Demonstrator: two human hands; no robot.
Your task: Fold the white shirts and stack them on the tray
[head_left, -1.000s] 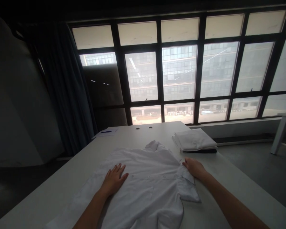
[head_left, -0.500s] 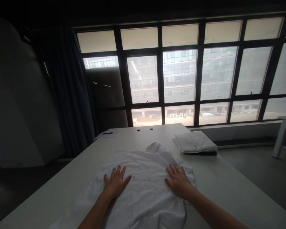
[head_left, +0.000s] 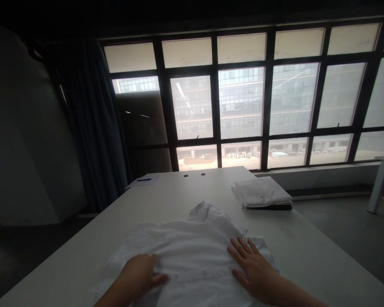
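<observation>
A white shirt (head_left: 192,243) with a row of buttons lies spread and wrinkled on the white table (head_left: 166,192), its collar pointing toward the far side. On its left part, my left hand (head_left: 139,273) has its fingers curled into the cloth, the thumb apart from them; the fingertips are hidden. My right hand (head_left: 251,266) rests flat on the shirt's right side, fingers stretched out and slightly spread. A sleeve or fold sticks out beyond that hand.
A stack of folded white cloth (head_left: 262,192), with something black beneath, sits at the table's right edge. Papers with a pen (head_left: 144,179) lie at the far left corner. Windows, a dark curtain (head_left: 92,128) and another table (head_left: 380,183) surround the workspace.
The shirt has slid toward me with both hands. My left hand has gone from lying flat with fingers spread to curled in the cloth. My right hand stays flat.
</observation>
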